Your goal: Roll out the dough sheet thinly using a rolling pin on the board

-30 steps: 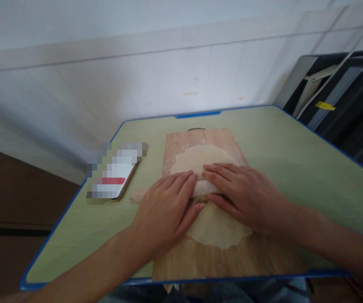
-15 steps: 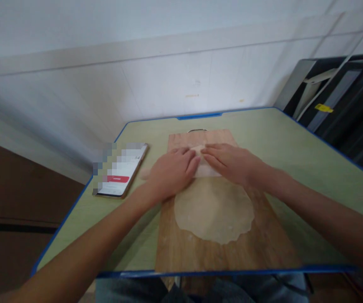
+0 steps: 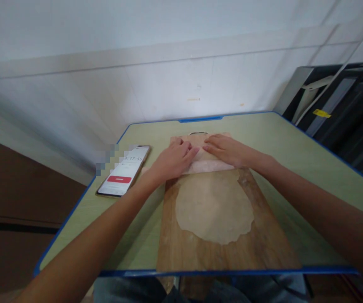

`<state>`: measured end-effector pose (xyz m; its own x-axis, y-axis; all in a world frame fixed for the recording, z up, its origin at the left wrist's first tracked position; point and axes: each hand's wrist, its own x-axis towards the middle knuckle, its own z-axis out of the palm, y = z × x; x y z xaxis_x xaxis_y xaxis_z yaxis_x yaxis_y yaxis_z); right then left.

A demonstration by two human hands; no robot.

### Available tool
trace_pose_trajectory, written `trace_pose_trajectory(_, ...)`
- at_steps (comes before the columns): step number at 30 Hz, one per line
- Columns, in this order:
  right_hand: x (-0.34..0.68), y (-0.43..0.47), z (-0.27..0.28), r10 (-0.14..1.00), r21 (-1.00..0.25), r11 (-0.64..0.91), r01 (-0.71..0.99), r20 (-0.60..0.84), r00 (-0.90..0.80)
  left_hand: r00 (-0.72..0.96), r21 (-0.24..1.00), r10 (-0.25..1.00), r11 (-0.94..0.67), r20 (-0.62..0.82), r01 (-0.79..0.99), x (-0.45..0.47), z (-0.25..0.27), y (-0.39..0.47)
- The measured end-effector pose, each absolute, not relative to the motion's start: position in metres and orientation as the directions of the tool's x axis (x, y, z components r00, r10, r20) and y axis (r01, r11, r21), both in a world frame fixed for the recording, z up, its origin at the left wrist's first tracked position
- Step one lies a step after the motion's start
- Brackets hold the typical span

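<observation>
A thin, uneven-edged sheet of dough (image 3: 214, 208) lies flat on a wooden cutting board (image 3: 222, 259). Its far part is wrapped around a rolling pin; the pale roll (image 3: 211, 166) shows between and below my hands. At the left, one pale end of the rolling pin (image 3: 145, 170) pokes out beside my wrist. My left hand (image 3: 175, 158) rests palm down on the left of the roll, fingers stretched forward. On the roll's right lies my right hand (image 3: 227, 149), flat with fingers extended. Both thumbs point inward. The palms hide much of the pin.
A phone (image 3: 121, 172) with a running timer lies left of the board, close to my left forearm. The light green table (image 3: 295, 168) has a blue edge and stands against a white wall (image 3: 169, 84). Dark panels (image 3: 348, 113) and cables are at the right.
Both hands have moved slightly away from me with the roll, toward the board's far end. More of the pale roll shows below my right hand.
</observation>
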<state>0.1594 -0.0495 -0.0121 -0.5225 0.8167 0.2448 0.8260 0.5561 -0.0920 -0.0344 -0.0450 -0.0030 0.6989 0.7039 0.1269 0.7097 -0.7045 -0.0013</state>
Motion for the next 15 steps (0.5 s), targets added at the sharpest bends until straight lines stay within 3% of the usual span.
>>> trace_pose_trajectory(8, 0.154, -0.160, -0.028, 0.787, -0.020, 0.539, 0.842, 0.369, -0.494, 0.729, 0.099, 0.660, -0.750, 0.182, 0.654, -0.055, -0.007, -0.155)
trace_pose_trajectory(12, 0.161, -0.140, -0.027, 0.774, -0.037, 0.564, 0.825, 0.370, -0.513, 0.699, 0.099, 0.710, -0.704, 0.085, 0.703, -0.049, -0.002, -0.130)
trace_pose_trajectory(15, 0.168, -0.090, -0.023, 0.794, -0.073, 0.542, 0.837, 0.371, -0.482, 0.679, 0.054, 0.727, -0.685, 0.103, 0.726, -0.038, 0.000, -0.078)
